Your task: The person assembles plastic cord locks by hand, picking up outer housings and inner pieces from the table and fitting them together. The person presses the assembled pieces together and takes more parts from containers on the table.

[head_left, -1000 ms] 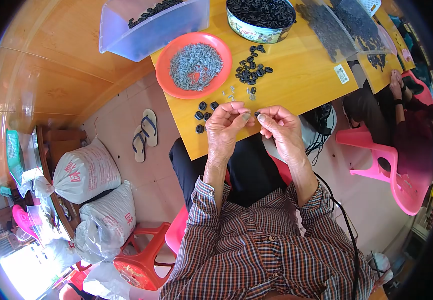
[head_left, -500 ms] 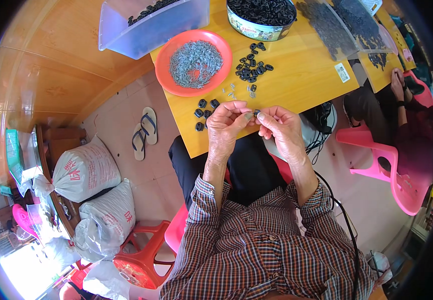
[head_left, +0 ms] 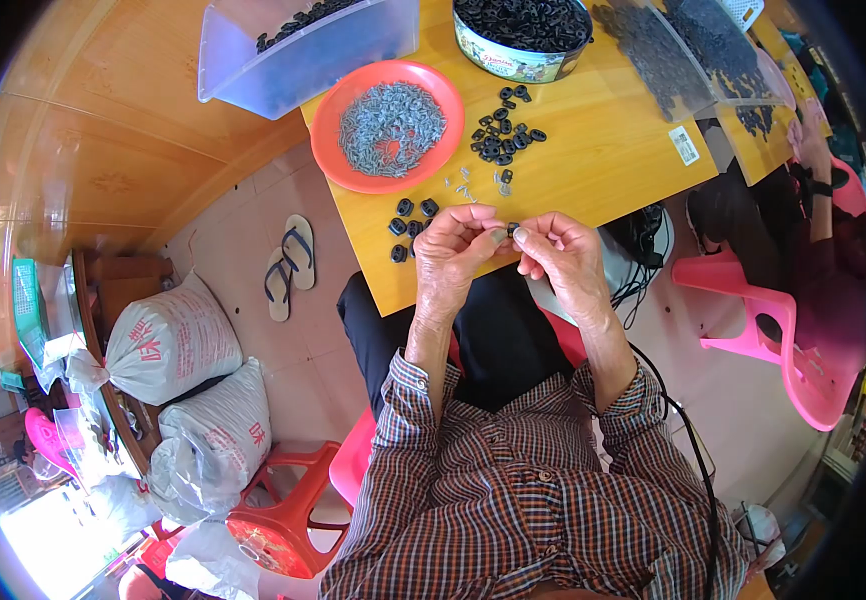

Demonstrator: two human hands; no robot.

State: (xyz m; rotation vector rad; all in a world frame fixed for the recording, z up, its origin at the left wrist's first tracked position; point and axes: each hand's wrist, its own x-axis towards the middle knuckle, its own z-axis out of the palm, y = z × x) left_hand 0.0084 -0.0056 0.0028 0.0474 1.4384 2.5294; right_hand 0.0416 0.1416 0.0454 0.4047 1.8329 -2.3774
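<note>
Left hand and right hand meet over the near table edge. The right pinches a small black piece between thumb and fingertips; the left is closed in a pinch against its nine o'clock side. Whether the left grips anything smaller cannot be told.

Clock positions are read from the hands. A yellow wood-grain table extends under the work. At half past ten, farthest out, stands a translucent rectangular plastic bin. At twelve, a printed round tub is filled with black parts. At half past ten, nearer, a round orange-red plate bears slender grey pieces. Loose black parts lie at twelve; more black pieces lie at nine, beside the left hand.
</note>
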